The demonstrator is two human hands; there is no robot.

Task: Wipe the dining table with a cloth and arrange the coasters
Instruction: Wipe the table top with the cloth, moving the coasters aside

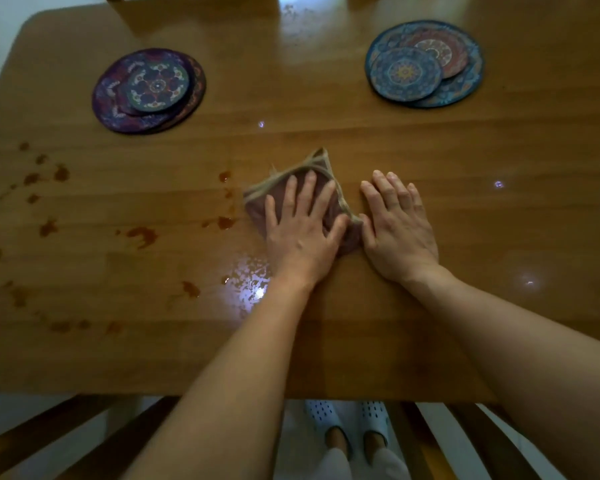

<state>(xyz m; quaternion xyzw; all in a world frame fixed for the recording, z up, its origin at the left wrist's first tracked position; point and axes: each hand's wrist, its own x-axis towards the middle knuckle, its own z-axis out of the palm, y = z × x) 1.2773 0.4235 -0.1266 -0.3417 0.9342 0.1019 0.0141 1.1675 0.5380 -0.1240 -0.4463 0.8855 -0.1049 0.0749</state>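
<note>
Now left hand [300, 233] presses cloth [321, 174] flat on stained table [499, 150].

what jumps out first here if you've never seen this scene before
The eye goes to the middle of the brown wooden dining table, where the left hand presses flat on a crumpled mauve cloth with beige trim and the right hand lies flat beside it. Reddish-brown spill stains dot the table's left part. At the far side sit a purple stack of round patterned coasters on the left and a blue stack on the right.

Crumpled mauve cloth [258, 207]; two coaster stacks [148, 91] beyond
</note>
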